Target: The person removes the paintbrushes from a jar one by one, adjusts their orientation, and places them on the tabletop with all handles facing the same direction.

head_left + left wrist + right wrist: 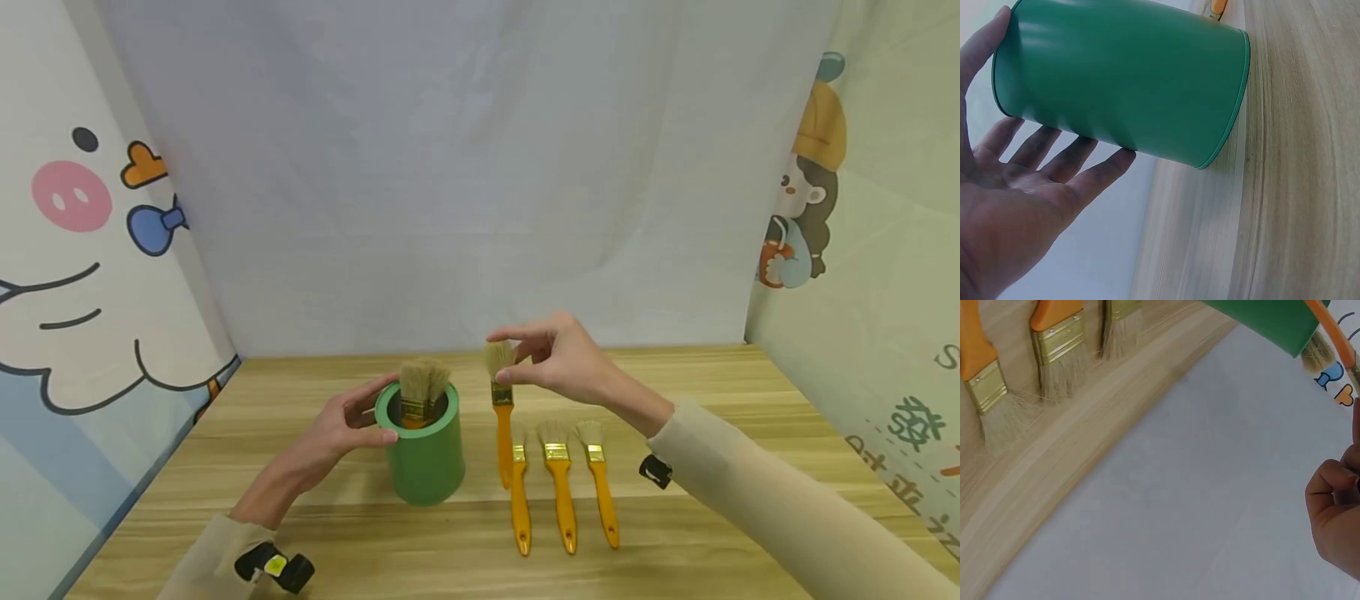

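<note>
My left hand (330, 437) holds a green can (427, 468) by its side, thumb at the rim and fingers along the wall, as the left wrist view also shows. Out of the can's mouth stick the bristles of paintbrushes (422, 382), handles down inside; their exact number is unclear. To the right of the can, my right hand (562, 362) pinches another paintbrush (505, 433) by its bristle end. It hangs upright, orange handle downward. The right wrist view shows only part of this hand (1338, 506) and the brush's handle (1330, 325).
Three more paintbrushes lie side by side on the wooden table (690, 500), bristles away from me: a left one (521, 504), a wider middle one (560, 483) and a right one (602, 487). Behind the table hangs a white cloth (465, 183); printed cartoon panels flank both sides.
</note>
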Demonstrator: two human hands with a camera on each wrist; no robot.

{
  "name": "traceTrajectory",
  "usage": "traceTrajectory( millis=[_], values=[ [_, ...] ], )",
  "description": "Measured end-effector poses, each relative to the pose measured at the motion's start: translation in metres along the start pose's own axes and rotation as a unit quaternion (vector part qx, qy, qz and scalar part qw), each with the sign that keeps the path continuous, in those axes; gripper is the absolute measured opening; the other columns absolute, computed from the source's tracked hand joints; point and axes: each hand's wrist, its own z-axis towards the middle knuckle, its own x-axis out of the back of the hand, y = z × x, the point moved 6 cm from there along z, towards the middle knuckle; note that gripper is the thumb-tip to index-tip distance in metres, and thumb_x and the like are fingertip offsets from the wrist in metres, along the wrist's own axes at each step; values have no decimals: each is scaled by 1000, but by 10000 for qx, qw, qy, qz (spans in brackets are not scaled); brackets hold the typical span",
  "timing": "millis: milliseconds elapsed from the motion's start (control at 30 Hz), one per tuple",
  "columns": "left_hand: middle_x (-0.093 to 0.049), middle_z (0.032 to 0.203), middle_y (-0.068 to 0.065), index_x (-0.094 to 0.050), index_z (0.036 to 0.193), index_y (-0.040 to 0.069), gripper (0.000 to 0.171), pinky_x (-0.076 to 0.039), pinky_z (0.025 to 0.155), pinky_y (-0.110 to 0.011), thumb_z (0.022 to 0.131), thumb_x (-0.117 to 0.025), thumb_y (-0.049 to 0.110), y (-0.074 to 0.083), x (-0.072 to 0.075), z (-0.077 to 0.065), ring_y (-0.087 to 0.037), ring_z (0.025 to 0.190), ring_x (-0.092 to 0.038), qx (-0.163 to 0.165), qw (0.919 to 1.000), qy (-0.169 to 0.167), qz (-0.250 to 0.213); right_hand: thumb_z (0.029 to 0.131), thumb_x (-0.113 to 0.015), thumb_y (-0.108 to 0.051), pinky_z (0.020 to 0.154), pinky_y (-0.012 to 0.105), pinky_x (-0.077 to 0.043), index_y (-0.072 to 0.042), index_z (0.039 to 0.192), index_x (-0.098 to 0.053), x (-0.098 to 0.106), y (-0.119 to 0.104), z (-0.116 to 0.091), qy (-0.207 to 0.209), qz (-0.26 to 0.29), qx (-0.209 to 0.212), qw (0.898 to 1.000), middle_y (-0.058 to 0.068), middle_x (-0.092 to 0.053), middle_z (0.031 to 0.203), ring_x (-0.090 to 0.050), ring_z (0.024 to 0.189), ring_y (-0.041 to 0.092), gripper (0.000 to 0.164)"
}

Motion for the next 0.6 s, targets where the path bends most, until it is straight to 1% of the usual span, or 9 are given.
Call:
traceTrajectory(
  millis=[300, 600],
  values=[
    [-40, 163, -21, -33, 167, 11, 82, -44, 109, -57, 96, -76, 11, 0, 0, 1, -49, 144, -42, 73, 10000, 44, 16, 89, -85, -7, 52, 25, -31, -1, 132, -73, 11, 25, -20, 23, -24, -421, 9991, 5, -77, 80, -31, 51, 9, 46],
    [-40, 162, -22, -33, 166, 10, 82, -47, 107, -53, 97, -75, 10, 1, 0, 1, -50, 143, -43, 5, 10000, 22, 38, 91, -84, -9, 52, 26, -29, -4, 136, -72, 23, 44, -43, -82, -74, -796, 9968, 4, -75, 77, -30, 53, 9, 47]
  ],
)
